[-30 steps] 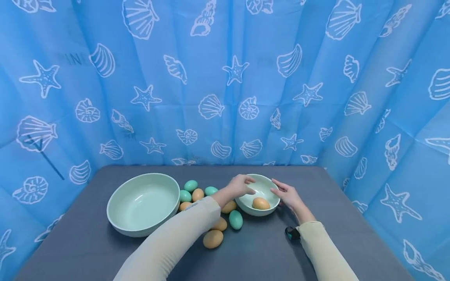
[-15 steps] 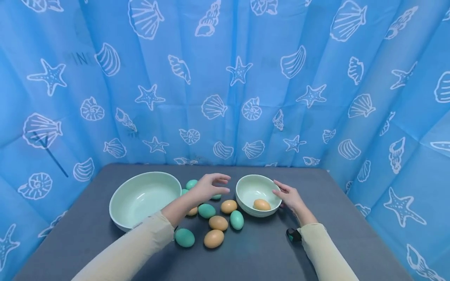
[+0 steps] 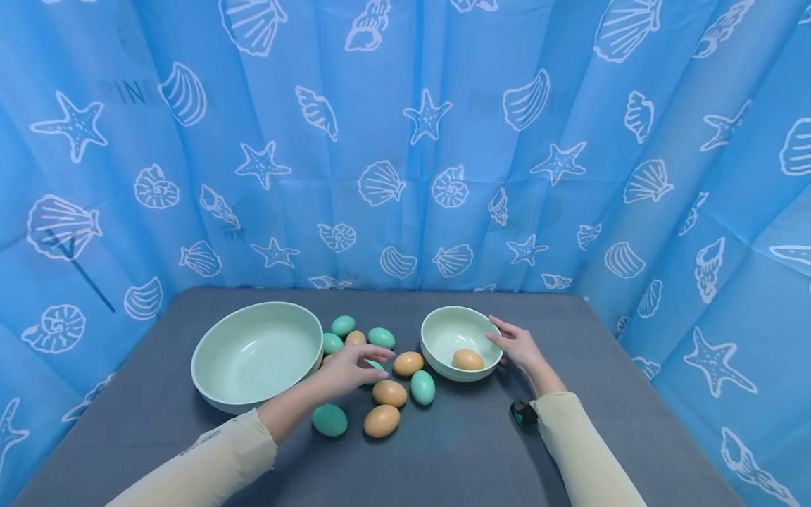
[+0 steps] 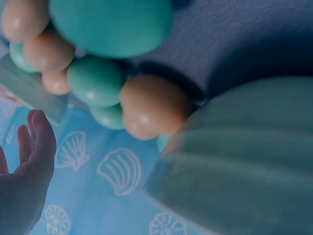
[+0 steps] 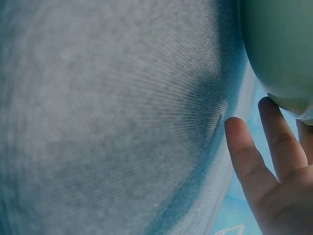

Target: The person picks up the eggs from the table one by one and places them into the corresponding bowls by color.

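Pale green, a large bowl (image 3: 253,370) stands on the worktop (image 3: 456,458); my left grip (image 3: 347,370) hovers, thumb and fingers apart, near green and tan eggs (image 3: 381,421). One tan egg (image 3: 468,360) lies in the small bowl (image 3: 448,334), pinched by my right grip (image 3: 521,349).

Grey tabletop (image 3: 456,451), blue curtain (image 3: 405,158) behind the tabletop and along both its sides, printed with white starfish (image 3: 427,116) and white seashells (image 3: 381,183), faint lettering (image 3: 129,91) high above the tabletop's far left corner

1 egg (image 3: 468,360) in smaller bowl (image 3: 451,334)
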The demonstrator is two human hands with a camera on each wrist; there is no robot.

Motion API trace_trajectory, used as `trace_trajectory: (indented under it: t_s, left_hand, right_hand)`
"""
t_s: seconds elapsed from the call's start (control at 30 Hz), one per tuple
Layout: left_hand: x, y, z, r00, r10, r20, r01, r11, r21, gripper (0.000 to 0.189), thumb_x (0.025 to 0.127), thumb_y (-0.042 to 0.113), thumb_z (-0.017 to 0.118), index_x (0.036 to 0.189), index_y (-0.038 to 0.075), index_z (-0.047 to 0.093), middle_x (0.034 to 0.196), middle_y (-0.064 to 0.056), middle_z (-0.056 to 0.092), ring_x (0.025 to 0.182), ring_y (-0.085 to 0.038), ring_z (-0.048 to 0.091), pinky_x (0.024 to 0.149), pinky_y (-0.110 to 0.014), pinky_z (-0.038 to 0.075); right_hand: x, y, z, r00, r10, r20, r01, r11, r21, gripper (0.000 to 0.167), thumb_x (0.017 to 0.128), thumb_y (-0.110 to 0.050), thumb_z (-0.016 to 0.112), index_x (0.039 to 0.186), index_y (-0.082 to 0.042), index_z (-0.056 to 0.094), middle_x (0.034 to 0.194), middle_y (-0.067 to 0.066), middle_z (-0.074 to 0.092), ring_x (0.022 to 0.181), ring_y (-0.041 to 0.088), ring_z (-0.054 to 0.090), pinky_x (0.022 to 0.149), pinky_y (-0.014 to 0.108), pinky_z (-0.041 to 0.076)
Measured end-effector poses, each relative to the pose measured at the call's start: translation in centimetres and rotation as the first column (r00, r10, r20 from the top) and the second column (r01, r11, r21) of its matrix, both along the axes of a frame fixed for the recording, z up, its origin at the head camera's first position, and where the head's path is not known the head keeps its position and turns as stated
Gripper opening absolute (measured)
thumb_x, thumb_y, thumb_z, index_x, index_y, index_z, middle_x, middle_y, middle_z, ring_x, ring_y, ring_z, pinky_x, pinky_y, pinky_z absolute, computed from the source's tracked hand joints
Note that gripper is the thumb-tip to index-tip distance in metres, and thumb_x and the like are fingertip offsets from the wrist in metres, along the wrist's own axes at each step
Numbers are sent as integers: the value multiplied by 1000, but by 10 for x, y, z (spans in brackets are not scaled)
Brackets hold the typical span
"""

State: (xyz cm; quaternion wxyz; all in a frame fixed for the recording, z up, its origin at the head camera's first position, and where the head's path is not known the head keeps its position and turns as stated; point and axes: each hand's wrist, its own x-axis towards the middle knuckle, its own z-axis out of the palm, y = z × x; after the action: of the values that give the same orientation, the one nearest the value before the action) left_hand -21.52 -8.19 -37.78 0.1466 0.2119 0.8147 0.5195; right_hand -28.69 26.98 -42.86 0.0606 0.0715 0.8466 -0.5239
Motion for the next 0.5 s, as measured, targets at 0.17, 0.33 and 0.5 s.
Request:
trace_trajectory:
  t_s: [0.17, 0.33, 0.5]
  left_hand:
    - [6, -9, -14, 998, -67, -5, 67, 998, -22, 36, 93, 8, 65, 126, -5, 61, 120, -23, 62, 104, -34, 62, 83, -39, 55]
    - [9, -13, -25, 992, -118, -40, 115, 991, -68, 33, 92, 11, 67, 123, -1, 65, 115, -14, 66, 104, -30, 62, 80, -31, 54]
    - [11, -13, -32, 989, -138, -54, 136, 990, -46, 34, 91, 9, 68, 123, -4, 64, 118, -17, 66, 106, -32, 62, 81, -30, 55]
  right_hand:
    - [-2, -2, -1, 1000, -3, 11, 3, 1000, 4, 58, 99, -31, 59, 150, -14, 38, 146, 21, 43, 98, 23, 56, 63, 26, 50]
    - [-3, -2, -1, 1000, -4, 23, 5, 1000, 0, 58, 99, -30, 58, 151, -15, 38, 147, 21, 42, 102, 25, 55, 64, 25, 50]
    - [0, 1, -1, 1000, -2, 17, 2, 1000, 1, 58, 100, -30, 57, 151, -14, 36, 146, 22, 42, 100, 24, 56, 64, 26, 51]
